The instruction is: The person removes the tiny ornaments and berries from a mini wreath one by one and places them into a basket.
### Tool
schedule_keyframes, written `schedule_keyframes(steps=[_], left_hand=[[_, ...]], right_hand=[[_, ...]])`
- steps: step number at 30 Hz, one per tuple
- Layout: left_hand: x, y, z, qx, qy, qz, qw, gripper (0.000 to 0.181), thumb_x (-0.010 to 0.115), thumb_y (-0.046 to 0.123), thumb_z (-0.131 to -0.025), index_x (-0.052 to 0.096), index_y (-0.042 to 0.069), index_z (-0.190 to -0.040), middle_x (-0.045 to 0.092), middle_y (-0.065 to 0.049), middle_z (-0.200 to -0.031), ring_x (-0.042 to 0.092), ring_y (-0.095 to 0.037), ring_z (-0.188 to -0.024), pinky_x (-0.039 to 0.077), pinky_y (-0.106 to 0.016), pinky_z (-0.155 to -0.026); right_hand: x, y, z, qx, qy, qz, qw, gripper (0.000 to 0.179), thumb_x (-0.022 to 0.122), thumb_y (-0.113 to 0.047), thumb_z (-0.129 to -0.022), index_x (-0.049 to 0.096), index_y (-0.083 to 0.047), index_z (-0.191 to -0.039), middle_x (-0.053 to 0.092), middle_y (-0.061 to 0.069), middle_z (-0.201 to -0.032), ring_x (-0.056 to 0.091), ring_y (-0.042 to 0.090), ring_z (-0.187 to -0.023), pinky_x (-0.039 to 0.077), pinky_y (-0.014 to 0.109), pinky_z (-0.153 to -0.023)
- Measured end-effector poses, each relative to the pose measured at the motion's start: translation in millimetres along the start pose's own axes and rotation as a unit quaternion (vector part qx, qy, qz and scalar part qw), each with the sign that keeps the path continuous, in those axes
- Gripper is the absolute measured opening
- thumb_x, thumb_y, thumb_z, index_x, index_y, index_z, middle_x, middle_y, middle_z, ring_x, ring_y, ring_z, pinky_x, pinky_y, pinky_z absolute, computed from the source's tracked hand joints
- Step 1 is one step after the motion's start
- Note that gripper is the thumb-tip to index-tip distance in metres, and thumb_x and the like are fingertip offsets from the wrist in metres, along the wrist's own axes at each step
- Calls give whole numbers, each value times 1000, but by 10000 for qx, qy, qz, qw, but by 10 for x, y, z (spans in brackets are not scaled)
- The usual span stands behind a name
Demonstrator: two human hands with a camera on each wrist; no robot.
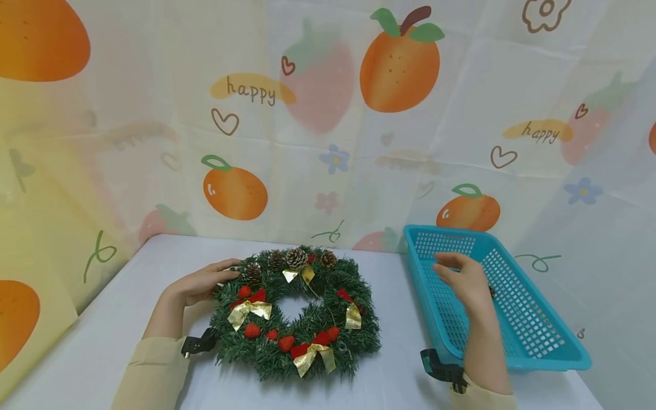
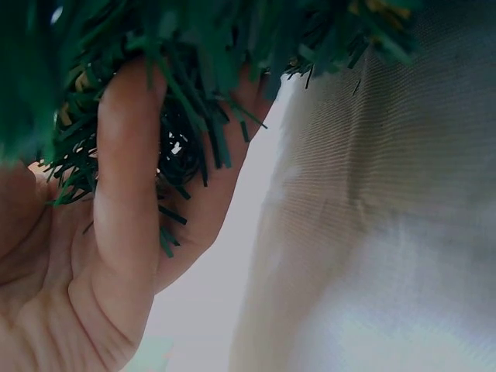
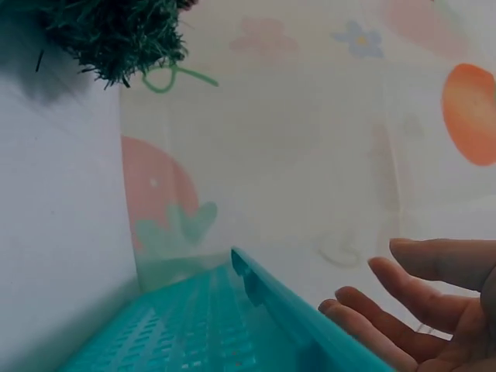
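A green wreath (image 1: 361, 339) lies on the table, dressed with pinecones (image 1: 296, 259), red berries (image 1: 286, 343) and red-and-gold bows (image 1: 314, 356). At its upper left edge my left hand (image 1: 202, 283) grips the wreath. In the left wrist view, the fingers (image 2: 128, 178) reach in among the green needles, which hide their tips. My right hand (image 1: 466, 285) hovers over a blue basket (image 1: 543, 307), fingers loosely bent and holding nothing. Seen from the right wrist, that hand (image 3: 426, 310) is beside the basket's rim.
Behind the hand in the basket, a small brown thing (image 1: 492, 291) shows, mostly covered. The white table (image 1: 394, 319) runs back to a curtain (image 1: 318, 171) printed with oranges and strawberries.
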State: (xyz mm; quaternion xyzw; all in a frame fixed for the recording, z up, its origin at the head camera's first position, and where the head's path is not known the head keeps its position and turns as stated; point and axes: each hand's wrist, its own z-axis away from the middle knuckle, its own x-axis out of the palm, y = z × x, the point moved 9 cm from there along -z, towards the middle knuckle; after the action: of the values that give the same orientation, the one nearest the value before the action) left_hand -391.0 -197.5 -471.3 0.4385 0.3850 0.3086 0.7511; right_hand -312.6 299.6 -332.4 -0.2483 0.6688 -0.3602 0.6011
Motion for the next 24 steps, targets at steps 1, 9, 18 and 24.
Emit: schedule_keyframes(steps=[1, 9, 18, 24], left_hand=[[0, -2, 3, -6, 1, -2, 10000, 72, 48, 42, -103, 13, 14, -160, 5, -31, -163, 13, -57, -147, 38, -67, -107], [-2, -9, 21, 18, -25, 30, 10000, 74, 48, 43, -103, 11, 14, -160, 3, -31, -163, 8, -59, -147, 34, -70, -109], [3, 18, 31, 4, -18, -47, 10000, 73, 47, 44, -103, 13, 15, -160, 4, -30, -164, 7, -59, -147, 35, -69, -109], [17, 31, 26, 7, -23, -43, 10000, 73, 48, 43, -103, 13, 15, -160, 3, -30, -164, 7, -59, -147, 32, -71, -109]], right_hand=[[13, -21, -5, -42, -10, 1, 10000, 45, 52, -26, -103, 51, -4, -142, 52, 21, -143, 56, 37, -126, 50, 49, -105], [131, -194, -27, -172, -23, 65, 9998, 44, 55, -30, -101, 56, -7, -138, 56, 19, -140, 58, 35, -123, 52, 46, -99], [305, -389, -45, -416, -96, 96, 9990, 42, 56, -30, -101, 58, -6, -136, 58, 20, -137, 60, 37, -123, 52, 47, -99], [429, -532, -82, -627, -211, 111, 9977, 40, 58, -26, -100, 60, -5, -134, 59, 20, -137, 58, 39, -125, 52, 48, -98]])
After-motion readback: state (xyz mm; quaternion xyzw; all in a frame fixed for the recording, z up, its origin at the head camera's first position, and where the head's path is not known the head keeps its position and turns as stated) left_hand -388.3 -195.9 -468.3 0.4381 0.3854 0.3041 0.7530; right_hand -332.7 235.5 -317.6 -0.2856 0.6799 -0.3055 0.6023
